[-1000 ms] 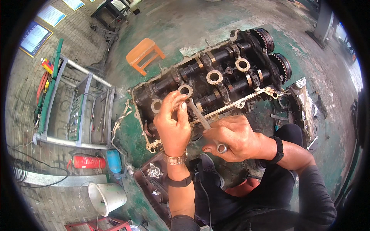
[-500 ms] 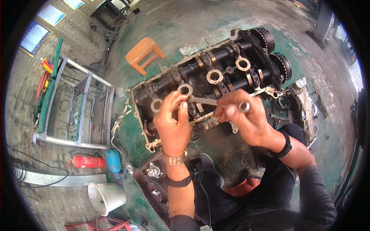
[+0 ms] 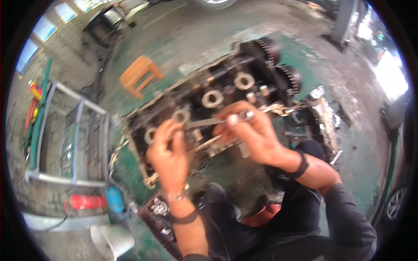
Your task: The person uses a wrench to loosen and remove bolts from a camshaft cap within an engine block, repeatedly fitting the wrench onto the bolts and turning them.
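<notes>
Both hands [image 3: 209, 143] on wrench [image 3: 204, 123] over cylinder head [image 3: 209, 93].

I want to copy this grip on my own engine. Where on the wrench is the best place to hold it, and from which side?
Probably the far end of the wrench handle, come at from the person's right, where the right hand grips it now. The handle lies nearly level over the engine head. Its other end sits under the left hand, so only the right end is free.

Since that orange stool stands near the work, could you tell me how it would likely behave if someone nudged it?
The orange stool looks like light plastic, so it would probably slide easily on the painted floor. Its splayed legs suggest it resists tipping. It looks rigid, not floppy.
</notes>
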{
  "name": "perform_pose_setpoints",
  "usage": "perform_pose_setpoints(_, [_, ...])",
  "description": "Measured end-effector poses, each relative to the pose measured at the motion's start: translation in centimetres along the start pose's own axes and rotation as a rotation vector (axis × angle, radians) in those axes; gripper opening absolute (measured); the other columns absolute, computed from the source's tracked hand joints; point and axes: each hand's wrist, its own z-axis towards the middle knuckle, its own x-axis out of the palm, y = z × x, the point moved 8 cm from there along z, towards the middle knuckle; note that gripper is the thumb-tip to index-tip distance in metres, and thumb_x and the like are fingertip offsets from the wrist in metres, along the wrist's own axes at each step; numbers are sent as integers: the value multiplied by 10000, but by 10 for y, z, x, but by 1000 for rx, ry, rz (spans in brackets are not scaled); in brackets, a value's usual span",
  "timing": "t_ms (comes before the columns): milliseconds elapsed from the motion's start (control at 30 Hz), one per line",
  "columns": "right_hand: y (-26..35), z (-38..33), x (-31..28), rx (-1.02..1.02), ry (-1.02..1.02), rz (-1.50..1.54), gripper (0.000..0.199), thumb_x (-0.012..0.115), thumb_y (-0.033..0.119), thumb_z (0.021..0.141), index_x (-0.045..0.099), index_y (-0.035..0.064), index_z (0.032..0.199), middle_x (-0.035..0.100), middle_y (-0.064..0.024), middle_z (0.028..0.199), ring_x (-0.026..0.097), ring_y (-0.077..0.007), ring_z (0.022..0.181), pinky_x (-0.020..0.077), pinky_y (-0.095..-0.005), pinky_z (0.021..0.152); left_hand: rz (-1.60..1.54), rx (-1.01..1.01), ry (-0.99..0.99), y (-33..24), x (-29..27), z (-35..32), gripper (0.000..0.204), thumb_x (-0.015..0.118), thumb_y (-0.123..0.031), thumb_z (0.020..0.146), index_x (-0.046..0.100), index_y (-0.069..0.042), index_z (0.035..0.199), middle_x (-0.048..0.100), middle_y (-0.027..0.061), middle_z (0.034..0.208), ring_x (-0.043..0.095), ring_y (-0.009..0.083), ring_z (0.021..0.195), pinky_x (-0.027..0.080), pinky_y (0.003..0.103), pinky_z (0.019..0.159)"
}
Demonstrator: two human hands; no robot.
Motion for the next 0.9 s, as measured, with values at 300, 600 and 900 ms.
perform_pose_setpoints(300, [-4, 7, 7, -64, 92, 42, 305, 450, 252, 1027, 538, -32, 1094, 657, -95, 868, 636, -127, 716, 525, -261, 647, -69, -126, 39, 5, -6, -3, 290, 519, 45, 913, 538, 76, 1201, 647, 152, 1059, 621, 199, 983, 475, 310, 905])
perform_pose_setpoints(600, [-13, 12, 2, 38, 91, 124, 345, 418, 282, 1037, 522, -36, 1116, 649, -99, 882, 627, -117, 728, 525, -256, 638, -104, -107, 43, 8, -3, -3, 306, 510, 57, 901, 541, 61, 1205, 649, 154, 1057, 623, 212, 998, 466, 324, 921])
perform_pose_setpoints(900, [-25, 18, -2, 104, 40, 240, 334, 386, 271, 1046, 512, -30, 1116, 643, -113, 875, 630, -133, 709, 535, -258, 598, 33, -40, 49, 0, -4, 0, 303, 500, 42, 898, 545, 56, 1198, 657, 148, 1043, 624, 215, 996, 457, 325, 911])
